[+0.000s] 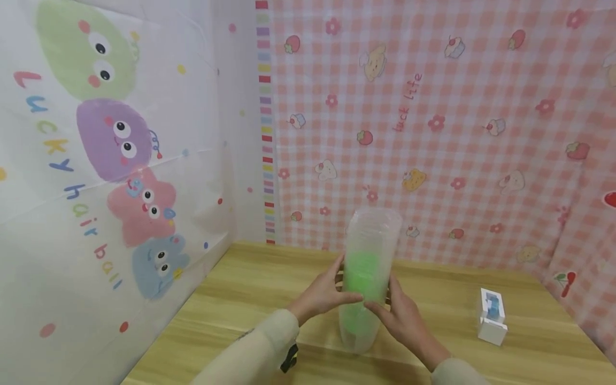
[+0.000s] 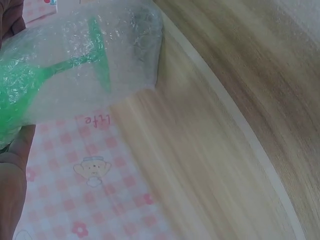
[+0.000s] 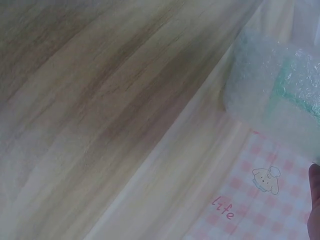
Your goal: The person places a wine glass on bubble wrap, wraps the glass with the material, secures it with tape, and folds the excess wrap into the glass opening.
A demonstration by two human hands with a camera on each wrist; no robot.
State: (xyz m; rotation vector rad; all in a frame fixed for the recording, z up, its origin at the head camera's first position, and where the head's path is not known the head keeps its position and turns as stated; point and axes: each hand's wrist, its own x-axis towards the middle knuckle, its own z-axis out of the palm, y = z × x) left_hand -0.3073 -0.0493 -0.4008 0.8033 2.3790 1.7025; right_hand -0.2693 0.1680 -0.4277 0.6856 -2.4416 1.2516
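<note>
Upright in front of me stands a green stemmed goblet (image 1: 362,275) inside a tall sleeve of bubble wrap (image 1: 372,230). My left hand (image 1: 323,293) holds its left side, thumb across the front and fingers around the back. On the other side my right hand (image 1: 406,315) grips it the same way, the two thumbs almost meeting. The left wrist view shows the goblet's thin stem (image 2: 70,64) and flat foot (image 2: 100,55) through the plastic. Only a corner of the wrap (image 3: 255,85) and a bit of my right hand (image 3: 314,200) appear in the right wrist view.
A small white box or dispenser (image 1: 492,331) with a blue part stands to the right on the wooden table (image 1: 433,353). Beside my left sleeve lies a small black object (image 1: 290,359), partly hidden. Printed cloths hang behind (image 1: 433,149) and at the left (image 1: 202,107).
</note>
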